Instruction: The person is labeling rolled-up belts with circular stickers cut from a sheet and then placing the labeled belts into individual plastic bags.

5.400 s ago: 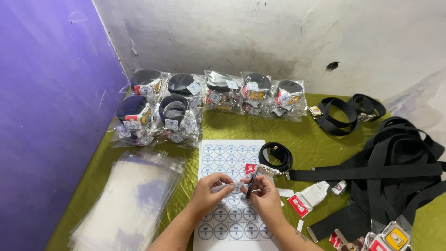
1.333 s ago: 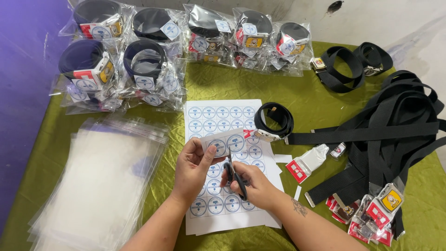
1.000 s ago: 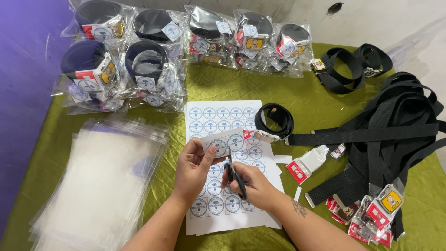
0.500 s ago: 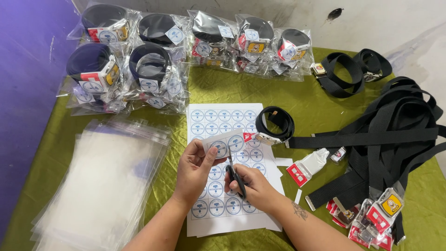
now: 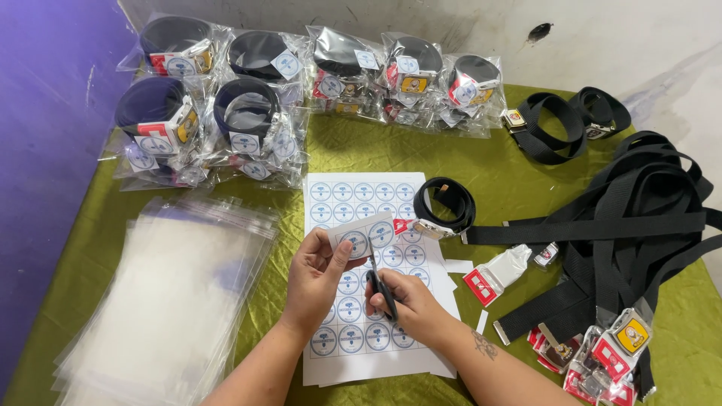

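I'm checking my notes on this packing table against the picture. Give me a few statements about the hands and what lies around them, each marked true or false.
1. The left hand holds a small strip of round stickers. True.
2. The right hand holds a pen. False: it holds black-handled scissors, which are at the strip's edge.
3. A stack of clear plastic bags lies to the left of the sticker sheet. True.
4. The bagged belts lie at the near edge of the table. False: they lie along the far edge, by the wall.
5. The table is covered with a red cloth. False: the cloth is olive green.
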